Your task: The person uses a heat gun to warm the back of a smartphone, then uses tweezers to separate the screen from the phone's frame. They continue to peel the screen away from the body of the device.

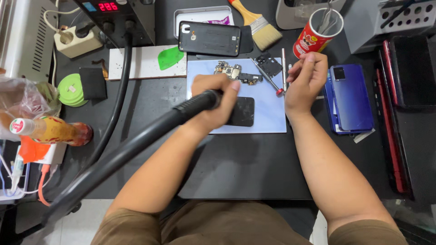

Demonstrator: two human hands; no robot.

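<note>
The left hand (217, 100) closes around the black handle of a hot-air wand (200, 102), whose thick black hose (122, 154) runs off toward 7 o'clock. The nozzle end is hidden under the fist, so the exact gap betw. nozzle & work cannot be seen. Just at 3 o'clock of this hand lies a dark phone part (242, 111), flat on the pale blue mat (268, 115), partly covered by the fingers.

The right hand (305, 80) stays at 2 o'clock of the mat, fingers curled; it seems to pinch smth. thin, but what it holds is too small to tell. Near it, at 9 o'clock, lie a screwdriver w/ red tip (269, 80) & a silver tool (284, 69). At 12 o'clock of the mat rests a bare circuit board (232, 71) and a small black frame piece (269, 65); these are apart from the heated part.

To do this heating well, by my judgement, the person should keep the wand upright and move it in slow small circles, not stopping on one spot, b/c a fixed stream can scorch the part. The hose should stay off the mat, so it does not drag the board. The other hand is better kept away from the hot air until it is needed.

At 3 o'clock, beside the mat, a blue phone (349, 97) lies face down.
</note>
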